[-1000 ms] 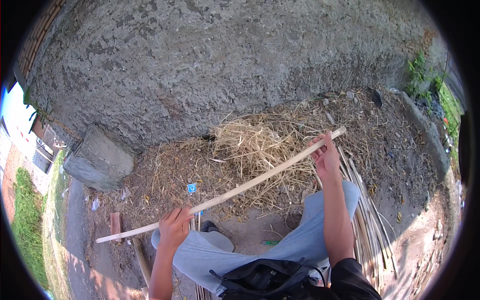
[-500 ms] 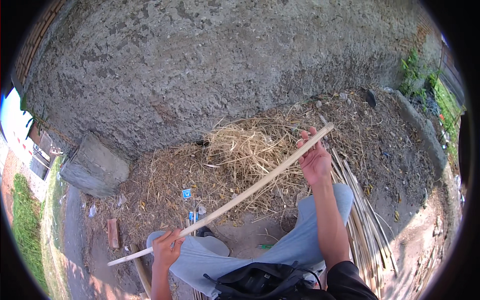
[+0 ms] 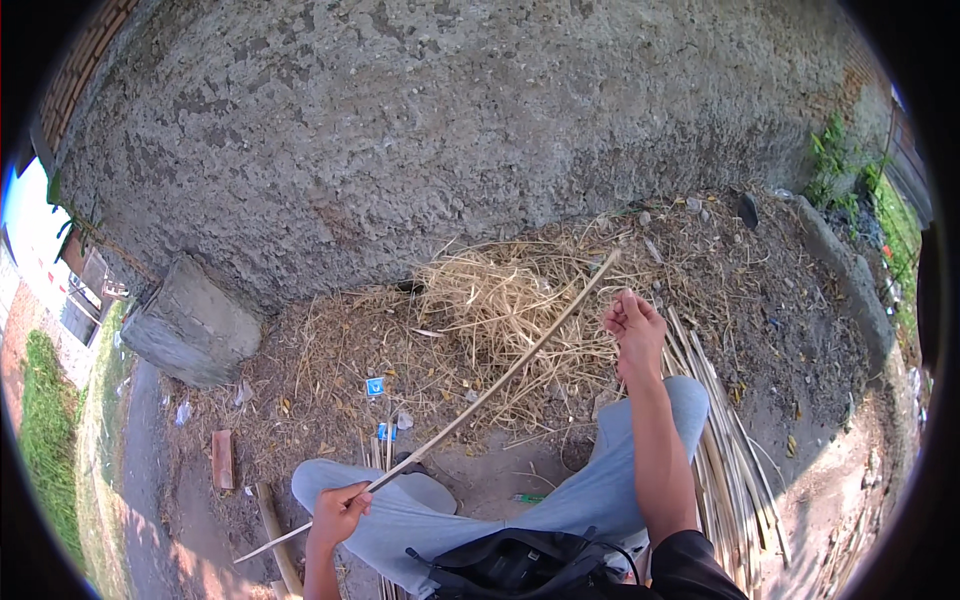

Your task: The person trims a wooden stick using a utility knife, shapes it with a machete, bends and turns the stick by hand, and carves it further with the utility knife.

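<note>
A long, pale bamboo strip (image 3: 500,385) slants across in front of me, its narrow edge facing up. Near its lower end, my left hand (image 3: 340,512) is closed around it above my left knee. The far tip rises over a heap of straw-like shavings (image 3: 490,300). Just right of that tip, my right hand (image 3: 636,330) is apart from the strip, its fingers curled and pressed together. Whether anything small is pinched in them cannot be made out. Beside my right leg lies a bundle of similar strips (image 3: 725,450).
A rough grey wall (image 3: 480,130) stands close ahead. A concrete block (image 3: 195,320) is at its left foot, with a red brick (image 3: 223,459) nearer me. A wooden pole (image 3: 277,540) lies by my left knee. More thin strips (image 3: 377,448) stick out beside my left leg.
The strip has turned from its broad face to its narrow edge. My right hand, formerly open against its upper end, has come away to the right and its fingers have closed.
</note>
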Available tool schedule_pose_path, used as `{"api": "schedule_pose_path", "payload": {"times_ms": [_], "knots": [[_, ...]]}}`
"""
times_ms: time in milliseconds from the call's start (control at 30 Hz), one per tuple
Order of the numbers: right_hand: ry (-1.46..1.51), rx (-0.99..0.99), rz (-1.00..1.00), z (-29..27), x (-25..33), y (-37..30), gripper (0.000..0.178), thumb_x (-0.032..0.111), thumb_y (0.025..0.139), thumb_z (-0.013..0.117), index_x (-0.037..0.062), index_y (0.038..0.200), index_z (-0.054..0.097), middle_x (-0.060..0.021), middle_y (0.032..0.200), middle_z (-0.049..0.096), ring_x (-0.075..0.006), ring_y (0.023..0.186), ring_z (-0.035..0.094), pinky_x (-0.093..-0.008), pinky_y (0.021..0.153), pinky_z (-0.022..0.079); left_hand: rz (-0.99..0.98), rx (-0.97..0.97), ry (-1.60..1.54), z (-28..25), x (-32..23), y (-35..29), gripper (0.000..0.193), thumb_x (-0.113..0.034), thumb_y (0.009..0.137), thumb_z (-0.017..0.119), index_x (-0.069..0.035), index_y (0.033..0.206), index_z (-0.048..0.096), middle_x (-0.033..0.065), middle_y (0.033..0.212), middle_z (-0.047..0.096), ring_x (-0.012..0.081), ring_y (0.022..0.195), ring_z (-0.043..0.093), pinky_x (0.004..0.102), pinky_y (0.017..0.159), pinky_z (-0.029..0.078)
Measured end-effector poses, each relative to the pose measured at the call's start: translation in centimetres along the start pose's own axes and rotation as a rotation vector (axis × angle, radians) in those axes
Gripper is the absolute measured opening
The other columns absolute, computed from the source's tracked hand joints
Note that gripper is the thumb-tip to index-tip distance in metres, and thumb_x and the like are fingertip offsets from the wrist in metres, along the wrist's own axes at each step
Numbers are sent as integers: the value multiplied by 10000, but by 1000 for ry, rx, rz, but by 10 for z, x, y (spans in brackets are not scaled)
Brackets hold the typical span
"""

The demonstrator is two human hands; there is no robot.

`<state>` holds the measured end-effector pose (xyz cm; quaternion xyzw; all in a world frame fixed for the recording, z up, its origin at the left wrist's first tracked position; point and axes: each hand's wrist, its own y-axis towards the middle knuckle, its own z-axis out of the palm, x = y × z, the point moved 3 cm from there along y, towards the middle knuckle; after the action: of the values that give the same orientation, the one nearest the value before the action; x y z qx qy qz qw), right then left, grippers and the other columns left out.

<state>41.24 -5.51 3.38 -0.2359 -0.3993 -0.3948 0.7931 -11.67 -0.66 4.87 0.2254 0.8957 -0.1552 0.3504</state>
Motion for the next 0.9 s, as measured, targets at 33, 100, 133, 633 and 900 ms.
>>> {"api": "schedule_pose_path", "payload": {"times_ms": [33,100,133,633,900], "knots": [[38,-56,-24,-3,3,0,219,200,942,626,-17,939,649,-16,733,596,-110,643,610,-223,559,511,-52,33,23,1,6,-1,149,-163,879,672,-22,916,701,30,606,596,84,521,500,279,495,397],[77,-108,-48,-11,10,5,214,194,942,627,-18,939,649,-11,734,593,-101,631,595,-214,552,501,-62,21,20,3,9,-5,157,-177,872,680,-29,915,706,46,602,601,104,514,516,281,497,401],[104,-152,-57,-19,13,10,207,190,942,626,-16,929,649,-7,733,595,-94,622,582,-203,552,497,-71,14,20,3,10,-6,166,-191,864,687,-35,915,710,63,599,605,124,506,532,282,499,404],[9,-66,-47,-32,30,20,226,133,920,642,-31,1076,630,-61,847,648,-125,713,626,-191,636,530,-144,-333,497,-65,-47,-12,178,-218,855,672,-86,966,717,155,592,584,324,521,574,406,530,435],[-1401,551,-548,35,-56,-53,412,253,787,743,-25,1080,661,-224,1030,674,-366,895,665,-428,807,530,-23,-187,129,-18,-59,64,248,-226,965,533,-27,858,633,60,576,581,162,514,524,340,523,401]]}}
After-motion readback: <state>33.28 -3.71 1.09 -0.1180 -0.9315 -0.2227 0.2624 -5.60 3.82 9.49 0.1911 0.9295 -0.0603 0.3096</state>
